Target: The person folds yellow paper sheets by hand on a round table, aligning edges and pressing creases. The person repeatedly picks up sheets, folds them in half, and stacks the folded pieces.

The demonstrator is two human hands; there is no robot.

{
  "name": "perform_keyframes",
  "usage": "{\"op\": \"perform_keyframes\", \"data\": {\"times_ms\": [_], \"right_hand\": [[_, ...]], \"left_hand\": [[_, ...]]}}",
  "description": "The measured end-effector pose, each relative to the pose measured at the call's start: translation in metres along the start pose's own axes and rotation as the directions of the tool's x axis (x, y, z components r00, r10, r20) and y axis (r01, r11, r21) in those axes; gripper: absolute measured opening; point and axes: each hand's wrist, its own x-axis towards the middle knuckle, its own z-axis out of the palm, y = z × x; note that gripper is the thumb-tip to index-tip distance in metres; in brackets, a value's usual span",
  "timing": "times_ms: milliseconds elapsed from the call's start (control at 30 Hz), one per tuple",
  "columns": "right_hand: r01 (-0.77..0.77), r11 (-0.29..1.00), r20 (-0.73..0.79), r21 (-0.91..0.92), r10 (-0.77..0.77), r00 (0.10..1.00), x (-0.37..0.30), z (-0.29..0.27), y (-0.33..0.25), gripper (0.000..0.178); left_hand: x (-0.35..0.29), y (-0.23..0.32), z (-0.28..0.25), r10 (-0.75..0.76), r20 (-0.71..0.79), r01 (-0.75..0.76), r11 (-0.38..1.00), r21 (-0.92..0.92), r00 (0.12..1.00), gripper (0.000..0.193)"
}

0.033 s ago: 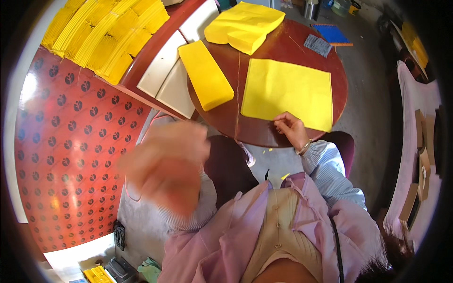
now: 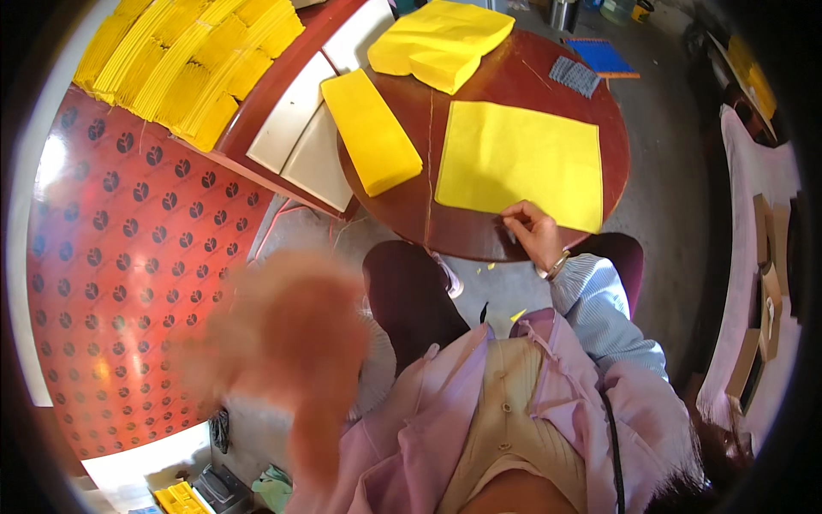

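Observation:
A flat yellow fabric sheet (image 2: 520, 158) lies on the round dark red table (image 2: 475, 242) in front of me. My right hand (image 2: 538, 233) is at the sheet's near edge, its fingers curled together. Whether they pinch the edge or anything else is hidden. My left hand (image 2: 282, 330) is raised off the table to the left, so smeared by motion that its fingers do not show. Left of the sheet rests a narrow folded yellow stack (image 2: 373, 133). A larger, rumpled yellow fabric pile (image 2: 441, 44) is at the table's far side.
Many yellow folded bundles (image 2: 188, 64) are stacked at the upper left, above a red patterned panel (image 2: 128, 283). A grey textured pad (image 2: 574, 77) sits at the table's far right edge, near a blue flat item (image 2: 604, 57). Cardboard pieces (image 2: 765, 300) stand at right.
My left hand has moved a little down and to the left, still blurred. My right hand stays at the sheet's near edge. The whole view has shifted slightly.

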Motion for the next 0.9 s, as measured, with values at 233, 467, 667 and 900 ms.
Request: {"op": "perform_keyframes", "data": {"times_ms": [233,467,667,900], "right_hand": [[0.352,0.877,0.048,-0.327,-0.356,0.933,-0.009,-0.039,-0.017,0.008],[0.427,0.896,0.039,0.120,-0.434,0.900,0.042,0.046,-0.025,0.010],[0.318,0.896,0.129,0.310,-0.371,0.920,0.043,0.088,-0.001,0.012],[0.295,0.915,0.146,0.276,-0.343,0.928,0.044,0.096,0.010,0.008]], "left_hand": [[0.073,0.053,0.049,-0.060,0.628,0.295,0.914,-0.278,0.776,0.018],[0.049,-0.085,0.040,-0.250,0.650,-0.398,0.619,0.677,0.717,0.014],[-0.003,-0.245,-0.052,-0.869,0.101,-0.027,0.101,0.995,0.485,0.042],[0.010,-0.272,-0.103,-0.975,0.161,-0.327,0.103,0.940,0.156,0.064]]}}
